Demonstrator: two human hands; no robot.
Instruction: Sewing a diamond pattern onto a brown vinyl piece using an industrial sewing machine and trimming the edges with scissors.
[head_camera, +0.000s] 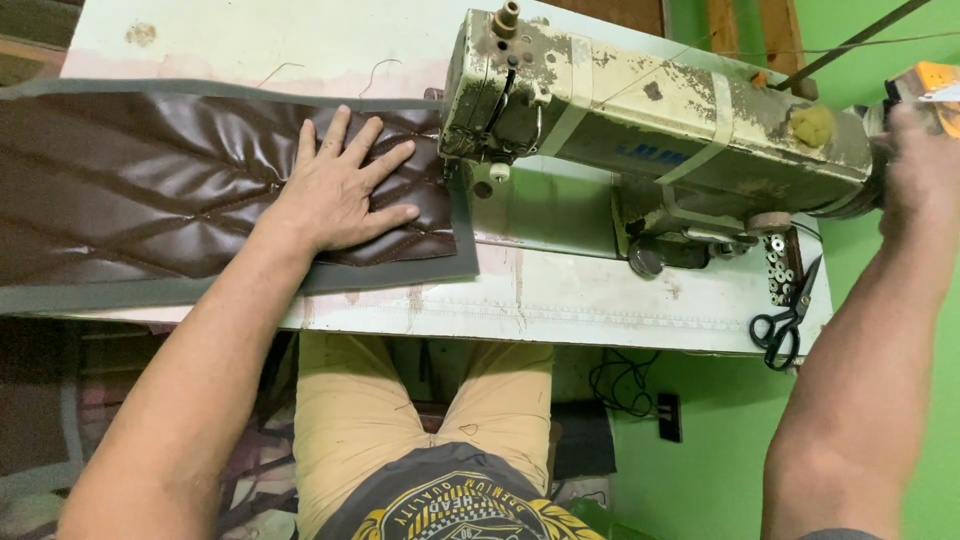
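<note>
My left hand (340, 185) lies flat, fingers spread, on a brown quilted leather panel (150, 190) with a grey border, close to the needle end of an old cream sewing machine (650, 120). The panel stretches off to the left across the white table (520, 300). My right hand (920, 170) is up at the far right end of the machine, by its handwheel; it is blurred and I cannot tell whether it grips anything.
Black scissors (782, 325) lie at the table's right front corner beside a row of small bobbins (778, 270). An orange object (935, 80) sits at the top right. A green wall and cables are below the table. My knees are under the table.
</note>
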